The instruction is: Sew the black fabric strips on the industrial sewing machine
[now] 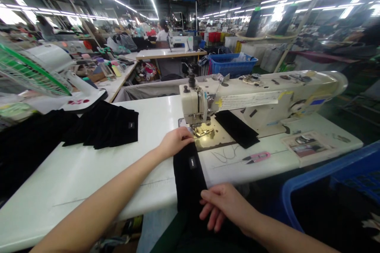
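A strip of black fabric (190, 180) with a small dark label (192, 162) hangs over the table's front edge, its far end close to the sewing machine's presser foot (203, 131). My left hand (176, 141) pinches the upper end of this strip, just left of the needle area. Lower down, my right hand (224, 205) has thumb and forefinger closed at the strip's right edge, the other fingers loosely curled. The white sewing machine (252, 102) stands behind, its lamp lighting the needle plate. Another black fabric piece (237, 129) lies flat under the machine's arm.
Pink thread snips (257, 157) lie at the front right, near loose thread and a parts tray (307, 146). Stacked black pieces (109, 124) sit at left, below a fan (44, 67). A blue basket (287, 193) is at right; another blue crate (233, 65) stands behind.
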`<state>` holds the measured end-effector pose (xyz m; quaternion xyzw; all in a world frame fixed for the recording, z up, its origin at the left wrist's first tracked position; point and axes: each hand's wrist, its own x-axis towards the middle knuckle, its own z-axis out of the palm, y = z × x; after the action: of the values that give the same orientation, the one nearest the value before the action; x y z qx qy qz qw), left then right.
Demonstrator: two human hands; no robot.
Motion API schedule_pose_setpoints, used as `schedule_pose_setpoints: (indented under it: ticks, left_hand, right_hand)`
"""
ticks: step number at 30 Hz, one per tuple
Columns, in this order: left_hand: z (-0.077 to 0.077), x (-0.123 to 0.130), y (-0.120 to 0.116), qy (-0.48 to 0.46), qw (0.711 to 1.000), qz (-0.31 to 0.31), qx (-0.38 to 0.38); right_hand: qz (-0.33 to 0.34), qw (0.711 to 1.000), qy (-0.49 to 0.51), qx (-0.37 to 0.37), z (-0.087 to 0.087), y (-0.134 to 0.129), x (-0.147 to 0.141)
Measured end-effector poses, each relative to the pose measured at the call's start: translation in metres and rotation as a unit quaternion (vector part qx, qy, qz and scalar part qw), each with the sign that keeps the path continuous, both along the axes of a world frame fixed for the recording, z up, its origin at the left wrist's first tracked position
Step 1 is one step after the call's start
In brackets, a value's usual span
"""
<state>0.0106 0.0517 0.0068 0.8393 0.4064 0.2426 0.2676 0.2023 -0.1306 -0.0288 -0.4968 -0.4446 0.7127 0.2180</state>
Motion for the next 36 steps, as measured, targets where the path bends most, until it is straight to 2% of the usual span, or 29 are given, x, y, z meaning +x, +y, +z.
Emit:
schedule_pose_setpoints:
  ticks: [2, 3, 4, 6, 7, 8, 9, 10, 11, 14, 17, 22, 28, 36]
  left_hand:
    - [-0.007, 0.002, -0.002, 0.010, 1.000, 0.003, 0.025]
    - [-0.008, 0.001, -0.005, 0.012, 0.999, 0.011, 0.047]
    - [-0.007, 0.000, -0.010, 0.016, 0.997, 0.018, 0.076]
    - [-0.005, -0.005, -0.020, 0.024, 0.992, 0.014, 0.124]
    - [-0.004, -0.008, -0.026, 0.029, 0.990, 0.001, 0.136]
    - [-0.003, -0.011, -0.032, 0.035, 0.990, -0.019, 0.138]
    - [-0.003, -0.013, -0.037, 0.041, 0.989, -0.041, 0.133]
    - [-0.004, -0.015, -0.041, 0.046, 0.989, -0.061, 0.125]
    - [-0.005, -0.016, -0.043, 0.050, 0.989, -0.076, 0.116]
    - [-0.010, -0.017, -0.041, 0.057, 0.989, -0.094, 0.103]
    - [-0.011, -0.015, -0.029, 0.050, 0.989, -0.096, 0.096]
    - [-0.011, -0.013, -0.014, 0.052, 0.989, -0.092, 0.104]
    - [-0.012, -0.013, -0.013, 0.077, 0.984, -0.096, 0.132]
    - [-0.016, -0.014, -0.010, 0.052, 0.987, -0.094, 0.118]
  right_hand:
    - [0.024, 0.987, -0.108, 0.117, -0.008, -0.003, 0.003]
    - [0.029, 0.961, -0.176, 0.212, -0.010, -0.004, 0.006]
    - [0.031, 0.915, -0.238, 0.325, -0.012, -0.004, 0.010]
    - [0.038, 0.781, -0.312, 0.540, -0.011, -0.001, 0.018]
    - [0.051, 0.713, -0.322, 0.620, -0.009, 0.002, 0.021]
    - [0.067, 0.657, -0.318, 0.680, -0.007, 0.005, 0.023]
    - [0.084, 0.617, -0.309, 0.718, -0.006, 0.009, 0.025]
    - [0.098, 0.594, -0.300, 0.740, -0.005, 0.012, 0.026]
    - [0.110, 0.582, -0.291, 0.752, -0.004, 0.015, 0.026]
    - [0.122, 0.580, -0.272, 0.758, -0.002, 0.024, 0.028]
    - [0.106, 0.585, -0.275, 0.755, -0.001, 0.031, 0.030]
    - [0.097, 0.604, -0.281, 0.739, -0.001, 0.039, 0.031]
    - [0.094, 0.616, -0.275, 0.732, -0.001, 0.041, 0.029]
    - [0.088, 0.617, -0.273, 0.733, 0.001, 0.042, 0.029]
